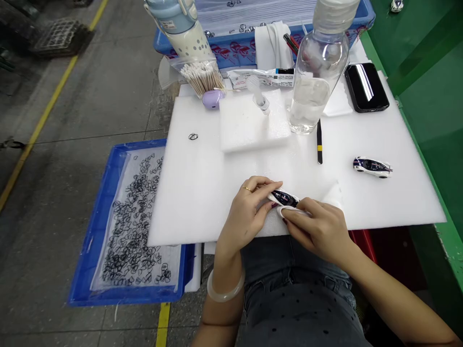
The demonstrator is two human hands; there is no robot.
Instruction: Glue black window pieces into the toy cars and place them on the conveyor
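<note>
A small white and dark toy car (284, 197) is between my two hands, just above the front edge of the white foam board (191, 193). The fingers of my left hand (249, 209) pinch its left end. My right hand (320, 226) is closed on a white cloth (334, 196), whose folded tip lies against the car's near side. The rest of the cloth sticks out behind the right fingers. A second toy car (372, 166) rests on the board to the right. Black tweezers (320, 144) with a yellow band lie beyond my right hand.
A foam block (249, 125) holds a small clear applicator (261, 101). Behind are a clear bottle (314, 86), cotton swabs (202, 77), a purple case (212, 100), a flask (181, 29) and a black device (366, 87). A blue tray (92, 226) with several black rings is at left.
</note>
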